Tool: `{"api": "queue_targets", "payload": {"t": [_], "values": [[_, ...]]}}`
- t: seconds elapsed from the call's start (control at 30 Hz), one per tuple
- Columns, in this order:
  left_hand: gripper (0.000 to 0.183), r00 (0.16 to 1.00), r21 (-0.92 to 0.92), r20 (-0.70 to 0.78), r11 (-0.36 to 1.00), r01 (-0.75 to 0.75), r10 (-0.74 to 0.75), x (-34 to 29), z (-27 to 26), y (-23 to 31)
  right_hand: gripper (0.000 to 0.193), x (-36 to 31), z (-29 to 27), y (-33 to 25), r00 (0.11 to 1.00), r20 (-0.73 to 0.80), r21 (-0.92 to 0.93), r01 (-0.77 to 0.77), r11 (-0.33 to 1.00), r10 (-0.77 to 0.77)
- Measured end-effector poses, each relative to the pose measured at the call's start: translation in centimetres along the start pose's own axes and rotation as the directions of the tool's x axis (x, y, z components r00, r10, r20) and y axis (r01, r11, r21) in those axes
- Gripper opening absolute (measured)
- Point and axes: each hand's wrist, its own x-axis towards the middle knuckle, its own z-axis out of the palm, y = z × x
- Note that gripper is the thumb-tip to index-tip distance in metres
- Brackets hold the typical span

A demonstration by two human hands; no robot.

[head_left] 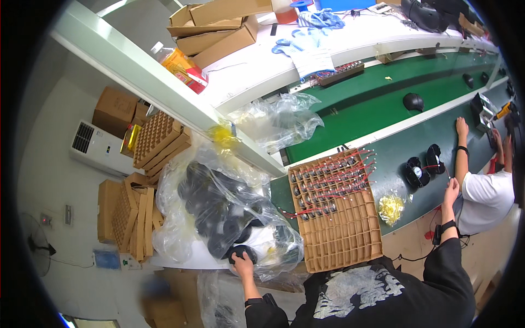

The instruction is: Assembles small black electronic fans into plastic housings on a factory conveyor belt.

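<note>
My left hand (243, 267) grips a black round housing (240, 252) at the front edge of a clear plastic bag (257, 216) filled with similar black parts. On the right, my right hand (451, 192) is closed in a pinch on a thin red wire (447, 171). That wire runs toward an open black round shell (435, 159). Beside it lies another black shell (416, 172) with a small round pale part inside. Between my arms sits a cardboard divider tray (342, 235); its far cells hold several small metal parts with red wires.
A green conveyor (361, 109) runs behind the bench, carrying a black rounded part (413, 101). A bundle of yellow strips (391, 209) lies right of the tray. A co-worker in a white shirt (489, 202) works at far right. Cardboard dividers (158, 139) are stacked left, near a white post (164, 87).
</note>
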Motion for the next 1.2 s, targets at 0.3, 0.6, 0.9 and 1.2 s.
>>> {"api": "queue_targets", "payload": {"t": [0.3,0.6,0.9,1.2], "values": [[0.056,0.902,-0.173,-0.266,0.904,-0.392,0.34,-4.3,-4.4,4.0,0.019,-24.6,2.7,-19.5,0.587,0.588,0.052,0.659,0.751,-0.556],[0.062,0.769,-0.243,-0.37,0.744,-0.622,0.522,-3.8,-3.5,1.8,0.078,-48.1,12.5,-23.2,-0.515,0.7,0.687,0.295,0.664,-0.494],[0.072,0.78,-0.493,-0.356,0.605,-0.624,0.514,-5.0,-1.4,0.2,0.059,-59.7,16.9,-18.1,-0.59,0.743,0.629,0.449,0.635,-0.318],[0.049,0.941,-0.807,-0.338,0.518,-0.282,-0.014,-0.7,-4.5,3.1,0.012,-61.6,16.4,-16.2,-0.7,0.561,0.816,0.559,0.152,-0.442]]}}
